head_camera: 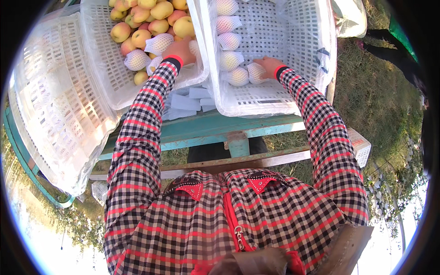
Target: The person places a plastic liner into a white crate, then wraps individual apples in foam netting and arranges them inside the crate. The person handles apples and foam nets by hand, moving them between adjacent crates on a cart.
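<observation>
My left hand (183, 51) reaches into a white plastic crate (99, 58) of red-yellow apples (140, 38), some in white foam net sleeves (137, 60). It lies over sleeved fruit at the crate's right wall; its fingertips are hidden, so its grip is unclear. In the right-hand lined crate (233, 109), my right hand (268, 66) has its fingers on a foam-sleeved fruit (256, 73). That fruit is beside another sleeved one (238, 76), at the near end of a column of sleeved fruits along the crate's left wall.
Both crates rest on a teal metal frame (192, 130). Folded white foam sleeves (185, 102) lie between them. Another plastic-lined white crate (58, 103) stands at the left. A person's dark-clothed leg (388, 51) shows at the right, above grass. A small box (359, 146) sits low at the right.
</observation>
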Motion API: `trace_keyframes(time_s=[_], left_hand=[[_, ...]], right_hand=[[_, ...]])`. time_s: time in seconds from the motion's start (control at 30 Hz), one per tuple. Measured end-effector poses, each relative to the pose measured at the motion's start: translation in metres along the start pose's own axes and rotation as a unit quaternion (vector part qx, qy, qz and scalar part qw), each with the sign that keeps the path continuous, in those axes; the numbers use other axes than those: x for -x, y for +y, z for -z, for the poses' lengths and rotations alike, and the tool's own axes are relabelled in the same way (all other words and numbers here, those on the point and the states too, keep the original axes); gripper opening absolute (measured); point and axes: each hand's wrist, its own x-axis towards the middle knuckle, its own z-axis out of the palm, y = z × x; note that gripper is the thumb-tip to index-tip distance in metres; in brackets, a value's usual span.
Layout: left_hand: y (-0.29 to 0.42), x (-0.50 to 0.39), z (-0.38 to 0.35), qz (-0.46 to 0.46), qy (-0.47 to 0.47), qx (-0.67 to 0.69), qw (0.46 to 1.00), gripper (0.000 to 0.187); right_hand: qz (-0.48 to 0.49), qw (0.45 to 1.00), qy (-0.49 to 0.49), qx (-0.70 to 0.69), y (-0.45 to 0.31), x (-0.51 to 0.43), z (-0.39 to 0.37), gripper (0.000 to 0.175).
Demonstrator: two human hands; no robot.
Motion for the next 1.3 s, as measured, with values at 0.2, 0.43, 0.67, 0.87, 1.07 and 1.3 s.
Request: trace_keyframes(time_s=[0.2, 0.43, 0.67, 0.87, 1.07, 1.3], left_hand=[[-0.004, 0.125, 0.079, -0.118, 0.182, 0.346, 0.913, 0.085], [0.121, 0.126, 0.100, -0.260, 0.166, 0.404, 0.861, 0.081], [0.190, 0.018, -0.027, -0.115, -0.027, 0.035, 0.992, 0.033], [0.197, 0.002, -0.142, -0.288, -0.002, -0.094, 0.953, 0.049], [0.195, -0.005, -0.125, -0.235, -0.054, -0.093, 0.966, 0.045], [0.191, -0.010, -0.145, -0.240, -0.001, 0.046, 0.970, 0.043]], right_hand=[[0.028, 0.999, -0.035, -0.017, -0.008, 0.007, 0.038, 0.072], [0.337, 0.622, 0.114, -0.698, -0.048, 0.096, 0.115, 0.103], [-0.016, 0.757, 0.220, -0.616, 0.005, 0.083, 0.104, 0.092], [-0.104, 0.941, 0.111, -0.301, 0.044, 0.014, 0.013, 0.098], [-0.113, 0.988, -0.003, -0.108, 0.046, 0.018, -0.015, 0.091], [-0.134, 0.986, 0.029, 0.092, 0.033, 0.010, -0.027, 0.073]])
